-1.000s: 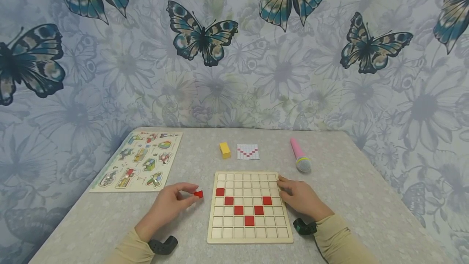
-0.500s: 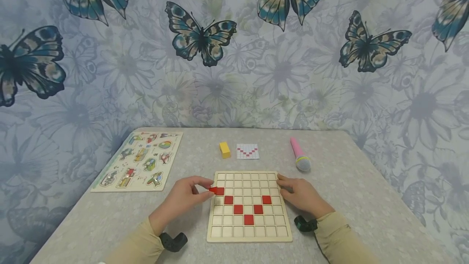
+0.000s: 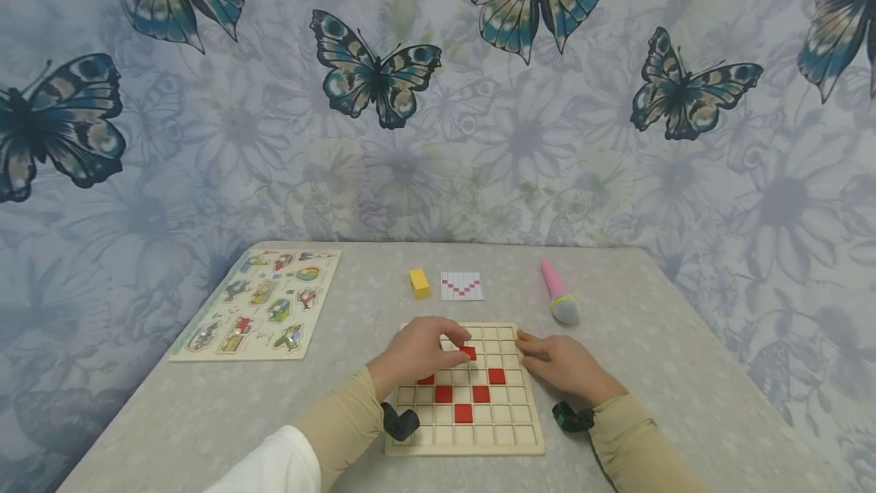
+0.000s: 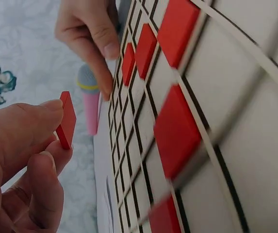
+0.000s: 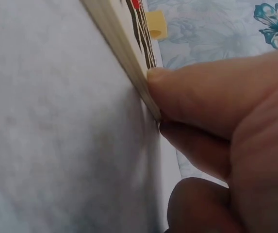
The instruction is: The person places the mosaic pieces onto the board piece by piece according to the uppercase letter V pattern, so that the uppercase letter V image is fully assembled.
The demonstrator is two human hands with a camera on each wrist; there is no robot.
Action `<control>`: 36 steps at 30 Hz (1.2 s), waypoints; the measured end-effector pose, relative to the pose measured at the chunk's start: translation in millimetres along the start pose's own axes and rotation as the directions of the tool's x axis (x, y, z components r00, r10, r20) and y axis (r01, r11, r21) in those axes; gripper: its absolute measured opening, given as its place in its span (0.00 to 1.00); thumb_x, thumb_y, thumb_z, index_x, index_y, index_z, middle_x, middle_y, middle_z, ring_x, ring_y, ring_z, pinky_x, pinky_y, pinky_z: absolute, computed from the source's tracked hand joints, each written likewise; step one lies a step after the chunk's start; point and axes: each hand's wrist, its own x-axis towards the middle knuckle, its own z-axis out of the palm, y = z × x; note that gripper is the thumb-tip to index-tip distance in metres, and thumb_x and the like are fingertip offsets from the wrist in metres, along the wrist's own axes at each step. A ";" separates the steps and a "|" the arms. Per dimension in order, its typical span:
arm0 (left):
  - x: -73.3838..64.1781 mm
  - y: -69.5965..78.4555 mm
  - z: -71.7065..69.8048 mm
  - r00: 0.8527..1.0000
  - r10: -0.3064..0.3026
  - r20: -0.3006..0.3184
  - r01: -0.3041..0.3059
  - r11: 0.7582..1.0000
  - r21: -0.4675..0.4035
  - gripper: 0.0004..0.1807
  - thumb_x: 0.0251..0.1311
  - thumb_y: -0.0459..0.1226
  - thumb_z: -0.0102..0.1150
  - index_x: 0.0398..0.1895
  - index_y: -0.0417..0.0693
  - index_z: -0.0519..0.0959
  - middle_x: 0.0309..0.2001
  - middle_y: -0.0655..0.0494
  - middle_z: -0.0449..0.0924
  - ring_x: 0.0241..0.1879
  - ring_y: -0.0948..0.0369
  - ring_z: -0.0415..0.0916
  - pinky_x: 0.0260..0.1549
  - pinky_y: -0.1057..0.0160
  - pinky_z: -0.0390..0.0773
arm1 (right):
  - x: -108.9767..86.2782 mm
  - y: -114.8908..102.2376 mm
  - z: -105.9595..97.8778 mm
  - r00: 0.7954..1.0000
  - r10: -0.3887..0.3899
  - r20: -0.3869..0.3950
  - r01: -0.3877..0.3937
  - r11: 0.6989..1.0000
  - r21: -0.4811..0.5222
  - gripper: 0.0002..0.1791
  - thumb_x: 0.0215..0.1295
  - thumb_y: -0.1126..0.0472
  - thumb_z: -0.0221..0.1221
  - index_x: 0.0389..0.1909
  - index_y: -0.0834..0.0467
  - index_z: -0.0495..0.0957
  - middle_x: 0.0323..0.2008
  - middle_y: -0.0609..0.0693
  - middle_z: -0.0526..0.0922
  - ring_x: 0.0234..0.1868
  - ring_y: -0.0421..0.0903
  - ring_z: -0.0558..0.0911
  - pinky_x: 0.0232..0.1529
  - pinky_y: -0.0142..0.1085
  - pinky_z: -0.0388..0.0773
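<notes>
Between thumb and forefinger my left hand (image 3: pixel 419 350) pinches a red square tile (image 3: pixel 468 353), held above the upper middle of a wooden grid board (image 3: pixel 479 450). In the left wrist view the held tile (image 4: pixel 67 120) stands on edge, apart from the board. Several red tiles (image 3: pixel 463 413) lie in the grid's squares in a slanting pattern; my left hand hides some of the left side. My right hand (image 3: pixel 566 373) grips the board near its far right corner. The right wrist view shows its thumb (image 5: pixel 165 90) against the board's rim.
Behind the board lie a yellow block (image 3: pixel 420 284) and a small card (image 3: pixel 461 287) printed with a pink V of squares. A pink toy microphone (image 3: pixel 560 294) is at the back right. A picture puzzle board (image 3: pixel 256 306) lies at the left, and a patterned wall rises behind the table.
My left hand has carried the red tile rightward, from beside the board's left edge to over its upper middle. My right hand has stayed at the board's edge.
</notes>
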 end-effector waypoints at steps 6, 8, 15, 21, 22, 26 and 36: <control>14.6 14.4 14.6 1.000 -0.020 -0.014 0.021 0.999 0.033 0.17 0.60 0.47 0.73 0.52 0.58 0.87 0.43 0.67 0.87 0.46 0.64 0.83 0.41 0.63 0.78 | 10.0 -0.6 4.1 0.999 -0.036 0.024 0.035 0.999 0.029 0.23 0.73 0.51 0.62 0.66 0.52 0.79 0.70 0.47 0.75 0.58 0.47 0.82 0.51 0.42 0.79; 19.0 20.1 19.4 1.000 -0.025 -0.004 0.025 0.998 0.061 0.16 0.60 0.47 0.73 0.51 0.59 0.87 0.42 0.69 0.87 0.43 0.66 0.82 0.39 0.64 0.78 | 10.9 -0.8 4.3 0.999 -0.047 0.028 0.045 0.998 0.041 0.24 0.73 0.51 0.62 0.66 0.52 0.79 0.70 0.48 0.75 0.43 0.41 0.82 0.44 0.36 0.76; 38.1 38.5 40.5 0.999 0.003 0.046 -0.013 0.979 0.201 0.03 0.59 0.44 0.74 0.35 0.65 0.89 0.34 0.75 0.84 0.30 0.71 0.73 0.27 0.68 0.73 | 1.9 2.3 -1.1 0.997 -0.078 -0.001 0.078 0.997 0.012 0.23 0.73 0.52 0.62 0.65 0.55 0.80 0.68 0.50 0.77 0.26 0.34 0.70 0.35 0.34 0.73; 46.2 48.3 55.3 0.995 0.036 0.090 -0.057 0.968 0.244 0.02 0.60 0.42 0.73 0.31 0.63 0.90 0.31 0.73 0.84 0.28 0.72 0.71 0.26 0.69 0.72 | -11.8 9.7 -0.5 0.997 -0.068 -0.032 0.067 0.998 -0.013 0.23 0.73 0.51 0.62 0.65 0.54 0.80 0.69 0.48 0.76 0.57 0.48 0.83 0.55 0.48 0.80; 47.0 49.1 57.1 0.995 0.040 0.092 -0.062 0.967 0.248 0.02 0.60 0.42 0.73 0.31 0.63 0.90 0.32 0.73 0.84 0.28 0.72 0.71 0.26 0.69 0.72 | -12.7 10.7 -0.2 0.997 -0.066 -0.031 0.066 0.998 -0.014 0.23 0.73 0.51 0.62 0.65 0.53 0.80 0.69 0.48 0.76 0.58 0.48 0.82 0.55 0.48 0.80; 49.8 50.1 63.8 0.995 0.040 0.087 -0.061 0.964 0.259 0.02 0.60 0.43 0.73 0.32 0.65 0.91 0.32 0.74 0.84 0.27 0.73 0.71 0.26 0.69 0.72 | -13.6 12.2 -0.3 0.998 -0.062 -0.015 0.061 0.998 -0.004 0.23 0.73 0.51 0.62 0.66 0.52 0.79 0.70 0.46 0.75 0.40 0.36 0.79 0.45 0.37 0.78; 52.1 54.2 67.4 0.994 0.031 0.105 -0.056 0.966 0.251 0.02 0.61 0.43 0.73 0.36 0.63 0.91 0.33 0.74 0.85 0.31 0.74 0.74 0.31 0.69 0.75 | -13.3 10.4 -0.2 0.998 -0.062 0.008 0.062 0.997 0.045 0.22 0.74 0.55 0.61 0.67 0.52 0.79 0.70 0.48 0.75 0.15 0.33 0.54 0.22 0.30 0.60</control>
